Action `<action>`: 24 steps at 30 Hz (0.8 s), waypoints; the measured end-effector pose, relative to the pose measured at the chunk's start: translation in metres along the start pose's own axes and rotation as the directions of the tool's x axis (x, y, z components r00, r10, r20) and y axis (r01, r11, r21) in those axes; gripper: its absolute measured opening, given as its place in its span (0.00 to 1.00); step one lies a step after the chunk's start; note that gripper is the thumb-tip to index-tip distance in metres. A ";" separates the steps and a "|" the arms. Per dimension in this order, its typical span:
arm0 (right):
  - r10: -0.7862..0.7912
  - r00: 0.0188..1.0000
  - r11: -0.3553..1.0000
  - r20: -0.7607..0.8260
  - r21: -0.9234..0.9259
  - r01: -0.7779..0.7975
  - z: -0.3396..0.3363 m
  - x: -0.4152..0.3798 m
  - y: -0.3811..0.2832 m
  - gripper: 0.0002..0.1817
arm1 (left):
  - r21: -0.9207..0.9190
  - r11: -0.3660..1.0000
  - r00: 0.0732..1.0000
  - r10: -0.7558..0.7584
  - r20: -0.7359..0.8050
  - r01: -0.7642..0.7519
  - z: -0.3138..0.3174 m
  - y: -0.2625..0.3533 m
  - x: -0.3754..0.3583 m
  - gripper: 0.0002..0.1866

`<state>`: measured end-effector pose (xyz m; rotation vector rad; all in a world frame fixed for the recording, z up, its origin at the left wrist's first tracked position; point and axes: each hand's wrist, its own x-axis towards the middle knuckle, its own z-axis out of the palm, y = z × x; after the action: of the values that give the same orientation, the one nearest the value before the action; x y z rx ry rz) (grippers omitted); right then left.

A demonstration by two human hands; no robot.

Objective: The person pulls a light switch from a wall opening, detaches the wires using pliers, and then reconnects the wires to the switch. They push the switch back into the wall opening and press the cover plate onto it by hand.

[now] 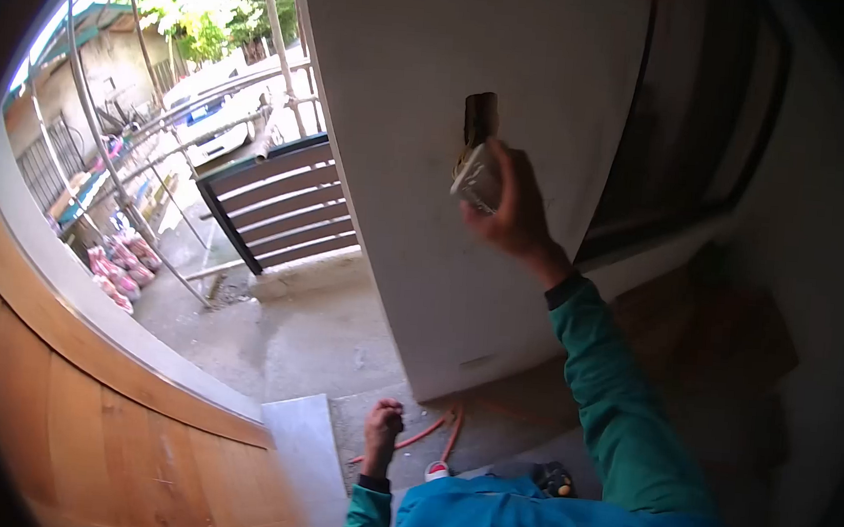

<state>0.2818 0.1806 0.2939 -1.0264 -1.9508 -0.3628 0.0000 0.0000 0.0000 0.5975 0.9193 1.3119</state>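
Apparently positioning, right hand [516,211] pinches white piece [479,182] at twelve-o'clock wall opening [481,116]; alignment seems needed; left hand [386,419] curled, seven o'clock.

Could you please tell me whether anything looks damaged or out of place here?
Yes: a dark hole interrupts the largely plain wall just above the right hand, which holds a pale piece.

The grey concrete floor [319,330] carries an orange hose or cord [455,429] and, farther outside, heaped bags [126,267].
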 end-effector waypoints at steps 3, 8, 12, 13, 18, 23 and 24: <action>0.093 0.984 0.857 -0.151 0.516 -0.002 -0.019 0.016 0.018 0.42 | 0.154 0.984 0.995 0.096 -0.036 -0.090 0.005 0.025 0.004 0.05; 0.288 0.957 0.560 0.042 0.803 -0.204 -0.053 0.050 0.062 0.39 | 0.304 0.881 0.929 0.318 0.189 -0.364 0.063 0.100 0.046 0.06; 0.226 0.969 0.549 0.099 0.808 -0.211 -0.055 0.060 0.053 0.36 | 0.526 0.487 0.709 0.574 0.409 -0.697 0.129 0.158 0.080 0.09; 0.234 0.968 0.532 0.093 0.821 -0.207 -0.053 0.060 0.052 0.36 | 0.563 0.360 0.651 0.582 0.487 -0.744 0.151 0.180 0.083 0.10; 0.270 0.961 0.503 0.061 0.842 -0.195 -0.039 0.067 0.059 0.36 | 0.649 -0.089 0.465 0.626 0.626 -0.756 0.246 0.233 0.118 0.20; 0.243 0.965 0.518 -0.097 0.854 -0.045 -0.008 0.050 0.071 0.35 | 0.610 -0.283 0.375 0.580 0.724 -0.740 0.295 0.236 0.153 0.23; 0.232 0.965 0.550 -0.124 0.835 -0.025 -0.006 0.047 0.067 0.35 | 0.558 -0.349 0.283 0.594 0.753 -0.753 0.303 0.233 0.159 0.22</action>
<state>0.3245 0.2432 0.3258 -0.4428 -1.5194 0.5104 0.1273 0.2363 0.3151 2.6844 1.1862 1.5703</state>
